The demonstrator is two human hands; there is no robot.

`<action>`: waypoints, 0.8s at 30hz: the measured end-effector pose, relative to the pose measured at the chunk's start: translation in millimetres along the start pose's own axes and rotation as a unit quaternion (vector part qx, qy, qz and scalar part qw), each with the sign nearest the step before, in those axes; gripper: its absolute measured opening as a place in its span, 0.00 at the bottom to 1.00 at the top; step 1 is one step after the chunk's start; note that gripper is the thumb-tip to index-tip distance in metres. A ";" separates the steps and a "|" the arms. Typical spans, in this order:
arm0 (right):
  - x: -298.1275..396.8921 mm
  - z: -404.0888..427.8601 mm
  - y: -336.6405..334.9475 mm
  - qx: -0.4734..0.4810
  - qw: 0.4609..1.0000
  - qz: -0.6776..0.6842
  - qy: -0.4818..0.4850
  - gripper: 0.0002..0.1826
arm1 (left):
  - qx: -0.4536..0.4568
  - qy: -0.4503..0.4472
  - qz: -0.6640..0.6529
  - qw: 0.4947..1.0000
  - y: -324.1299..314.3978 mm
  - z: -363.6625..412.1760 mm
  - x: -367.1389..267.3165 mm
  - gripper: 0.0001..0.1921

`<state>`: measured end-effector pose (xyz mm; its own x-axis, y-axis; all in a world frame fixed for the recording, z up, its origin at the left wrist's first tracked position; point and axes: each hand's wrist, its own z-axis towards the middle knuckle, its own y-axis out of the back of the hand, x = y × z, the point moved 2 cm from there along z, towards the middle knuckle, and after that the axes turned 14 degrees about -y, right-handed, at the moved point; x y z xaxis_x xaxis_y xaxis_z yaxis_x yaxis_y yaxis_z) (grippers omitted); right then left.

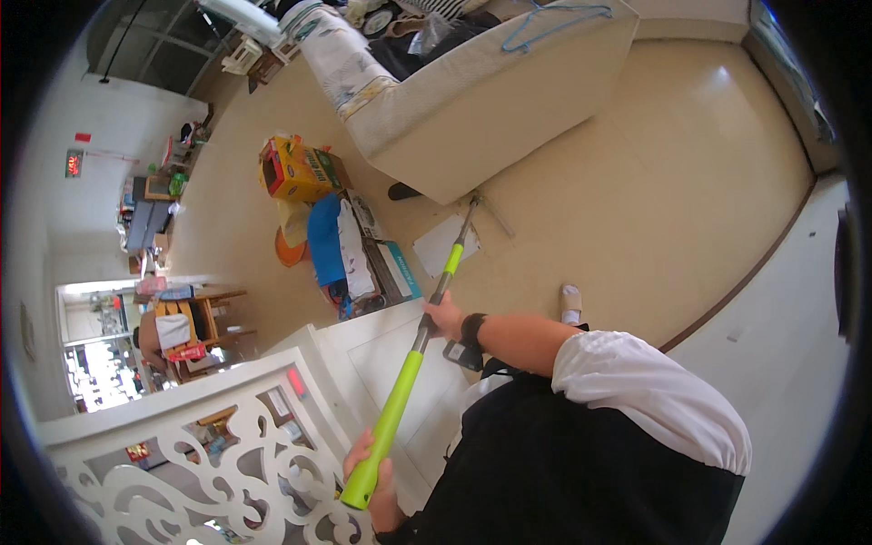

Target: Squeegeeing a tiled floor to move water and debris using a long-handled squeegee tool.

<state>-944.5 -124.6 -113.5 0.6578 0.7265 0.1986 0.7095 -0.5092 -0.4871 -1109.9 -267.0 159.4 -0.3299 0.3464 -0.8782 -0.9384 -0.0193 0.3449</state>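
Both my hands are around a long pole with lime-green and grey sections. My left hand grips its thick green end, low in the view. Further along, my right hand, with a black band on the wrist, holds a grey section. The pole slants up and away to the floor, by the near corner of a cloth-covered sofa. Its blurred, pale flat head touches the floor or lies just above it. Beside the pole's far part is a white sheet on the floor, partly behind it.
Left of the pole stand a yellow carton, a blue item and flat boxes. A white carved lattice screen borders my left side. Under the sofa's edge lies a dark shoe or slipper. A blue hanger rests on the sofa.
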 end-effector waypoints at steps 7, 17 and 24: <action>-24.7 -16.1 -18.6 0.069 0.994 -0.014 -0.081 0.21 | 0.016 -0.004 0.029 0.999 31.7 -6.8 -24.1 0.17; -45.6 -43.9 -26.7 0.130 0.978 -0.009 -0.165 0.11 | 0.076 -0.029 0.054 0.995 58.6 17.3 -63.1 0.17; -67.0 -52.2 -35.4 0.098 0.976 -0.027 -0.193 0.12 | 0.069 -0.008 0.069 0.995 76.0 -1.1 -64.8 0.17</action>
<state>-1000.5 -179.3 -65.1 0.4491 0.8891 -0.0878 0.6546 -0.3943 -0.6450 -1160.0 -292.0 242.1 -0.4515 0.3642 -0.8146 -0.8613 0.0605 0.5044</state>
